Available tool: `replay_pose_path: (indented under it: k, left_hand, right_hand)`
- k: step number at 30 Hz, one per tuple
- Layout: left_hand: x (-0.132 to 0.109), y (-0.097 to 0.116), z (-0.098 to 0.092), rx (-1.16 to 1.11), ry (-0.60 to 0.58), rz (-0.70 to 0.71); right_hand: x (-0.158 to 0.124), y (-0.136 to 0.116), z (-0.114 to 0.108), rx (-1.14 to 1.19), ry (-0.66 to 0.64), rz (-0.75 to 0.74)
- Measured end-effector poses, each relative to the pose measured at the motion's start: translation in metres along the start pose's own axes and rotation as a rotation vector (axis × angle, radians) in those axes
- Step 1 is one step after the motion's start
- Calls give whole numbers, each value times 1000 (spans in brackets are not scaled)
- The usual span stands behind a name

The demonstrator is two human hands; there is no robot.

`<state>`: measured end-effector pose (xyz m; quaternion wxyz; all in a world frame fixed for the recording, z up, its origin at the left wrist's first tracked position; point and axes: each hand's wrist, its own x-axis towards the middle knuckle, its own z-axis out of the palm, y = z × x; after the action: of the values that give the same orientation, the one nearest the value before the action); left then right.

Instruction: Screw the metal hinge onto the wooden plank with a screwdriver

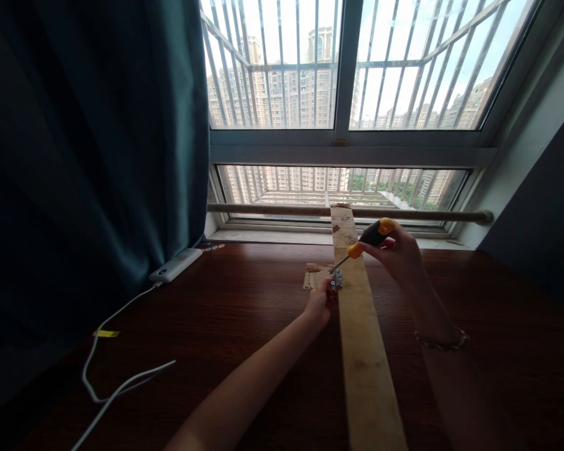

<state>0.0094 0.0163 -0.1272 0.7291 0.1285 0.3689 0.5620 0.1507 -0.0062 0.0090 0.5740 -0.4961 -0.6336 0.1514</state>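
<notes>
A long wooden board (364,338) lies on the dark wooden tabletop (244,300), running away from me towards the window. Beside its left edge is a small wood piece (313,277), with a metal hinge (337,279) bridging the two. My right hand (397,254) grips a yellow-and-black screwdriver (375,233), tilted so its shaft points down left to the hinge. Close by the tip, my left hand (320,304) has its fingers closed at the hinge and the small piece's edge; whatever they pinch is hidden.
On the left rests a white power strip (176,265) with a white cable (96,351) trailing towards me. A dark blue curtain (169,125) hangs at the left. A horizontal rail (272,210) crosses before the barred window, near the board's far end.
</notes>
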Motion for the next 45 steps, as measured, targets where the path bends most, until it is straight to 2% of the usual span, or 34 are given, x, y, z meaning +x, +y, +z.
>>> replay_pose_path:
  k: [5,9,12,19,31,33,38,42,45]
  left_hand:
    - [0,0,1,-4,3,0]
    - [0,0,1,9,25,3]
    - [1,-1,0,13,16,13]
    - [1,-1,-1,22,0,20]
    - [-1,-1,1,-1,7,20]
    - [-2,-1,1,3,16,20]
    - [-2,0,1,15,23,24]
    - [0,-1,0,24,16,43]
    - [1,-1,0,31,31,47]
  right_hand:
    - [-1,-4,3,158,-23,16]
    - [-3,-9,6,217,47,-3]
    - [-4,-10,6,173,85,-55]
    - [-4,-4,9,-47,76,-114]
    - [-3,1,10,-9,13,-87]
    - [-4,3,14,-26,52,-85]
    - [-7,0,20,-120,246,-136]
    - [-7,-4,18,16,224,-119]
    - [-6,-6,17,201,117,-56]
